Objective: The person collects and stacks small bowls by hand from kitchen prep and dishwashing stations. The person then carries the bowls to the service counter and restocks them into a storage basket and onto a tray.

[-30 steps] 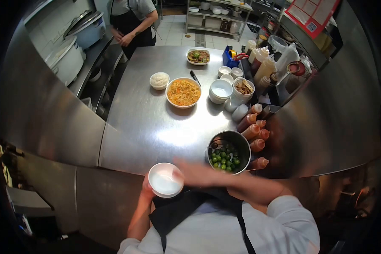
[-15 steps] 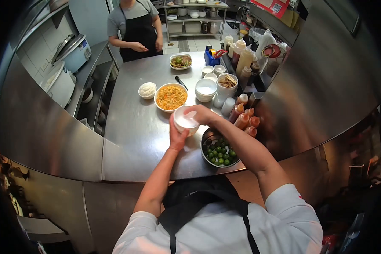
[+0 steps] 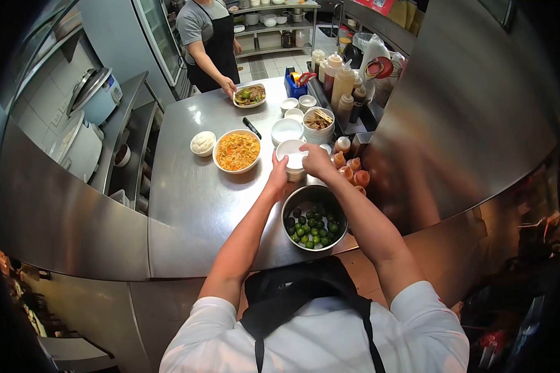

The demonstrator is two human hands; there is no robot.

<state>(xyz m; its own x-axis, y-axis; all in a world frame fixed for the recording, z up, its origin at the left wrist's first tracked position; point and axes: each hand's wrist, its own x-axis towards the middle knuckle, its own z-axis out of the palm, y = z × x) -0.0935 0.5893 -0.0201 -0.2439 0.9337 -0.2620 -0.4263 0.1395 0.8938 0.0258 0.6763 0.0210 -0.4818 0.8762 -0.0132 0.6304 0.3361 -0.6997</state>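
A stack of white bowls is between my two hands, above the steel table's right side. My left hand is wrapped round its left side, thumb near the rim. On the opposite side my right hand grips the rim with curled fingers. Just beyond stands another stack of white bowls, close to the held one. Nearer to me is a metal pot with several small green citrus fruits in it. Whether the held stack touches the table is hard to see.
A bowl of fried rice, a small bowl of white rice and a black-handled utensil lie left. Across the table, a co-worker touches a dish of food. Squeeze bottles line the right side.
The bowls and both my hands have moved right, beside the other stack. My right hand has gone from inside the top bowl to its side. The co-worker has reached to the dish.
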